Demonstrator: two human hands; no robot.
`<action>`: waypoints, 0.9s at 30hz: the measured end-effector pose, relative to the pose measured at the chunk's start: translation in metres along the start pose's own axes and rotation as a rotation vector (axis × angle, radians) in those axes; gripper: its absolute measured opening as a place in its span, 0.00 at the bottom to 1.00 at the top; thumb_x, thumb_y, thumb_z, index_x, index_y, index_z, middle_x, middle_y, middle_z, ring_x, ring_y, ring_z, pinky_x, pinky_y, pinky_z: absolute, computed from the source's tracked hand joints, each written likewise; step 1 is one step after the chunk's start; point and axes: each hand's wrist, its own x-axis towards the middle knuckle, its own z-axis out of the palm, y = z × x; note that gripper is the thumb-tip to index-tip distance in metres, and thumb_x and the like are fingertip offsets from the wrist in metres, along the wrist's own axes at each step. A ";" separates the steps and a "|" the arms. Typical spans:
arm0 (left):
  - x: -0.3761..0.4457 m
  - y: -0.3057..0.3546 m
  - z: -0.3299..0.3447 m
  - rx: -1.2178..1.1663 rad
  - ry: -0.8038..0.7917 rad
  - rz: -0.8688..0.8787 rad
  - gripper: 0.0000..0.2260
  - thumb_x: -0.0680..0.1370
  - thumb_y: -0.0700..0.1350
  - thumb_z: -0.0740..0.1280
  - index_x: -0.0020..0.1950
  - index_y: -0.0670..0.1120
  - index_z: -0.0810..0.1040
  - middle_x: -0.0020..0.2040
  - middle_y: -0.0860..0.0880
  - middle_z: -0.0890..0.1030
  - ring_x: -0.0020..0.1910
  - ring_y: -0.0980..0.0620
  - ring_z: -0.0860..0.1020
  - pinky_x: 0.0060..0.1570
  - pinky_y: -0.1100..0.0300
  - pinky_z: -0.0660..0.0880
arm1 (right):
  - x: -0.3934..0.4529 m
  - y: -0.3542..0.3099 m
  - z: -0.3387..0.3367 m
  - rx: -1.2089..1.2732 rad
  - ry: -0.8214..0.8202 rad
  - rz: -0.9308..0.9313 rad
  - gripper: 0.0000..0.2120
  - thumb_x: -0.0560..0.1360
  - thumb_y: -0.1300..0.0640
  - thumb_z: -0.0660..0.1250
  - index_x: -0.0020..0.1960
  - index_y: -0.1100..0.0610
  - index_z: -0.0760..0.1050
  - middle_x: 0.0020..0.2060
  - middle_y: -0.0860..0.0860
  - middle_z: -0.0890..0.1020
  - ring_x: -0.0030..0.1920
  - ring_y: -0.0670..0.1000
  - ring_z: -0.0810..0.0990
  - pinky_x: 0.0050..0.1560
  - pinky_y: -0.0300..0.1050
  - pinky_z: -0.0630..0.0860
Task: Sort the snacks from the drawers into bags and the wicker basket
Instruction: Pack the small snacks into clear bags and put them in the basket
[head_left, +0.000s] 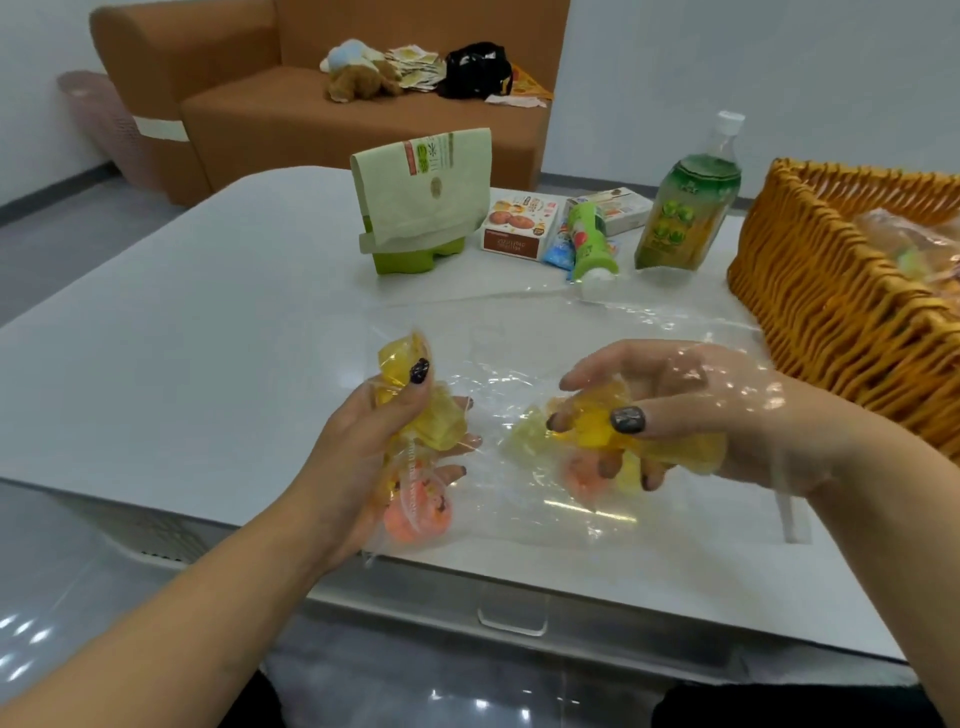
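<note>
left hand (384, 447) gripping jelly cups (431, 421), right hand (691, 415) inside clear bag (597, 364)

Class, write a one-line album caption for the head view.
Both hands, left and right, hold jelly cups inside a clear bag beside the basket.

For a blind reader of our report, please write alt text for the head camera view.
Over a white table, the left hand grips yellow and orange jelly cups, while the right hand, inside a clear plastic bag, holds more. A wicker basket stands at right; a green bottle and snack boxes stand behind.
</note>
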 end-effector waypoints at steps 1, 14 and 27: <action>0.000 -0.002 0.004 0.012 -0.021 -0.001 0.23 0.71 0.52 0.67 0.63 0.43 0.73 0.52 0.44 0.85 0.47 0.43 0.85 0.38 0.53 0.80 | 0.002 0.000 0.003 -0.031 0.050 0.024 0.21 0.64 0.56 0.77 0.56 0.57 0.79 0.53 0.57 0.84 0.46 0.58 0.84 0.36 0.41 0.80; 0.008 -0.018 0.024 0.016 -0.135 0.011 0.22 0.70 0.52 0.70 0.60 0.42 0.76 0.50 0.42 0.82 0.50 0.43 0.81 0.47 0.52 0.81 | 0.010 0.006 0.030 -0.337 0.159 -0.066 0.14 0.65 0.66 0.77 0.47 0.53 0.82 0.42 0.49 0.85 0.38 0.51 0.84 0.40 0.44 0.82; -0.001 -0.009 0.017 0.086 -0.141 0.070 0.24 0.69 0.50 0.76 0.60 0.41 0.74 0.53 0.42 0.85 0.51 0.42 0.84 0.48 0.49 0.81 | 0.027 0.012 0.042 -0.560 0.266 -0.075 0.03 0.66 0.60 0.77 0.38 0.57 0.84 0.29 0.44 0.83 0.33 0.40 0.82 0.36 0.35 0.79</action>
